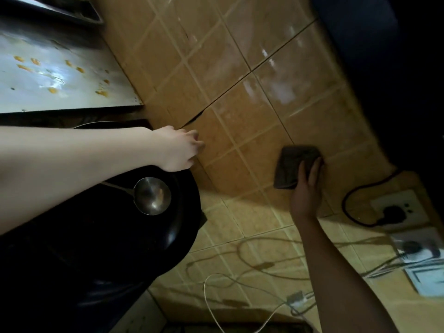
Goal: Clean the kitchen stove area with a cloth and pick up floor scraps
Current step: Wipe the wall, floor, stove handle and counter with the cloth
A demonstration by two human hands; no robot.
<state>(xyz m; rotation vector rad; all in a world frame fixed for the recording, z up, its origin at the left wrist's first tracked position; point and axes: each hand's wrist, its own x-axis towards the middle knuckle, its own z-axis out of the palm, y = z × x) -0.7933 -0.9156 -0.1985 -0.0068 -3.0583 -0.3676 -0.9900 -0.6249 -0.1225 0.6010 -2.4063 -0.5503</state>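
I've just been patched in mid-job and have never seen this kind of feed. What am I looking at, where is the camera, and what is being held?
There is no machine here. These are a person's two bare hands, filmed by one wide-angle camera worn on the head, so the scene looks tilted. The right hand presses a dark grey folded cloth flat against the tan tiled wall. The left hand reaches to the tiles with bent fingers; whether it holds anything is unclear. Below it sits a black wok with a steel ladle. Orange scraps lie on the steel counter.
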